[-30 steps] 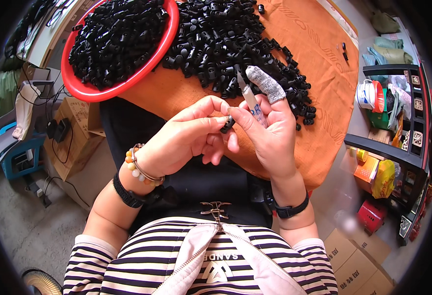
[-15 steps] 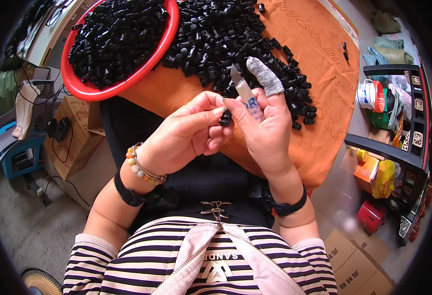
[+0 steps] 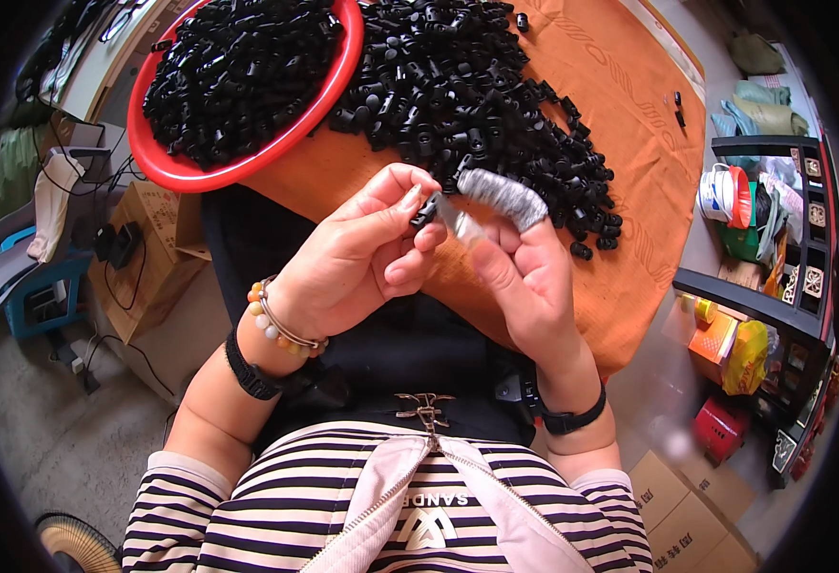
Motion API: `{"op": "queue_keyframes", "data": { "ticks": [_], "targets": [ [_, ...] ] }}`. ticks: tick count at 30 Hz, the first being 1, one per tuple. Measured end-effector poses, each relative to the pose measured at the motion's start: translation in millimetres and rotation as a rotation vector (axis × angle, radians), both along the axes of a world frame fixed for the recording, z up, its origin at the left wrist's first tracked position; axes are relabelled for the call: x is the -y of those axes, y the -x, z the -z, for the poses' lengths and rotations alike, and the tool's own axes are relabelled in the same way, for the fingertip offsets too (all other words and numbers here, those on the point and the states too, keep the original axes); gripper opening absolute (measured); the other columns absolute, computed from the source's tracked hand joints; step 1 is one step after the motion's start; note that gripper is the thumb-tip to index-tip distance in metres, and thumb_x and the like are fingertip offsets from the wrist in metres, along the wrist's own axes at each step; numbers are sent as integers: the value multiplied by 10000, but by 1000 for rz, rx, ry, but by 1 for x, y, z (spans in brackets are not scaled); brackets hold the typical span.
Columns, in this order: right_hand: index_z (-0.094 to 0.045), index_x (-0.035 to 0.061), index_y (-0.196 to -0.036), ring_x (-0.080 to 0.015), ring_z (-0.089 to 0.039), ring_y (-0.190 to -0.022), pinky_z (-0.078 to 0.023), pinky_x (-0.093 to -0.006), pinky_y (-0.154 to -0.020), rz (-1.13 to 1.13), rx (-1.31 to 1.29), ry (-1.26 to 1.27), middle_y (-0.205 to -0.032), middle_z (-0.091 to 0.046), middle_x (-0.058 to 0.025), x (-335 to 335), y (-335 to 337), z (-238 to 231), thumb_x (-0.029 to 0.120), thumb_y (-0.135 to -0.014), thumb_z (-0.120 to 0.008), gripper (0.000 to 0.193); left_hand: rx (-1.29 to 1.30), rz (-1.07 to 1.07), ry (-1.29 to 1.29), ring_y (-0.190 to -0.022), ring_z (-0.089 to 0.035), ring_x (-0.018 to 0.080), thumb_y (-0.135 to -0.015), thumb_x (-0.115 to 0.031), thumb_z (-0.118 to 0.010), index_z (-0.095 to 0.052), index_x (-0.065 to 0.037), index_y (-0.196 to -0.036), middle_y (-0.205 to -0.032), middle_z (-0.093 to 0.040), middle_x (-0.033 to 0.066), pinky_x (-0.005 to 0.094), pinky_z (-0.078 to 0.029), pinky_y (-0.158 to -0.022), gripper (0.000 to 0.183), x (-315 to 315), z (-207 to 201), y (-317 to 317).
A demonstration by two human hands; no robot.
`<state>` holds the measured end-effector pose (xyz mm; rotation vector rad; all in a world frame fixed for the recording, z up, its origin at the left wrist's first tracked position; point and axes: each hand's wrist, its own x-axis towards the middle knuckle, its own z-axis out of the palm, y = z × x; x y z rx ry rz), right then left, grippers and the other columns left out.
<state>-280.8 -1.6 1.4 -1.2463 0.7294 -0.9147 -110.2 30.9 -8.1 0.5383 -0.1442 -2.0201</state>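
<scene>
My left hand [image 3: 362, 234] pinches a small black plastic piece, which looks like a cord lock [image 3: 424, 212], between thumb and fingertips. In my right hand [image 3: 534, 286] is a short knife [image 3: 465, 226] with a pale wrapped grip, its blade tip at the cord lock. A grey knitted finger cover [image 3: 505, 195] sits on the right index finger, which arches over the blade. Just beyond both hands spreads a heap of similar black pieces [image 3: 439, 86]. More of them fill a red basin [image 3: 200, 179] at the far left.
An orange cloth [image 3: 629, 124] covers the table, with a few loose pieces near its right edge. Cardboard boxes [image 3: 157, 277] and a grey-blue chair [image 3: 19, 253] stand at left. A black shelf [image 3: 754, 301] with bags and buckets is at right, cartons [image 3: 687, 516] below it.
The right hand has turned the knife, bringing its tip from pointing up and away down to the cord lock. Its covered index finger has bent over the blade.
</scene>
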Motion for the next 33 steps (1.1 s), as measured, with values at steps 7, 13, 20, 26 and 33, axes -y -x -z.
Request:
{"op": "queue_keyframes", "data": {
  "ticks": [7,13,20,26,33],
  "targets": [
    [-467,-12,-1196,-67,-562,-853,-460,-207,-729,-66,-81,-4,-937,-636,-77,-6,7,0,84,-856,-599,377,75,-7,42,-569,-431,42,-935,-181,-455,-442,-111,-1081,-763,-505,-10,176,-315,-488,163,0,-4,3],
    [-479,-20,-1190,-76,-568,-848,-467,-213,-723,-60,-70,11,-959,-630,-91,-8,6,-1,72,-840,-613,386,129,-23,57,-590,-433,41,-937,-178,-451,-441,-112,-1081,-771,-500,-23,173,-315,-503,159,-1,-5,3],
    [-493,-24,-1170,-90,-575,-840,-469,-224,-720,-62,-128,37,-948,-624,-94,-7,7,-2,69,-831,-620,374,177,-43,72,-632,-441,40,-951,-185,-435,-457,-126,-1053,-808,-489,-21,173,-335,-530,119,-2,-7,3],
    [-505,-20,-1150,-92,-572,-831,-465,-223,-716,-77,-93,14,-930,-625,-92,-6,6,-3,64,-836,-609,342,184,-75,164,-663,-450,42,-945,-137,-436,-455,-115,-1037,-869,-490,-5,173,-344,-539,96,-4,-3,2],
    [-509,-20,-1156,-79,-565,-850,-461,-218,-728,-114,-203,79,-946,-628,-78,-1,12,-7,67,-841,-604,341,162,-77,122,-671,-445,46,-945,-142,-438,-460,-113,-1044,-858,-489,-5,177,-337,-530,106,-5,-4,2]
  ]
}}
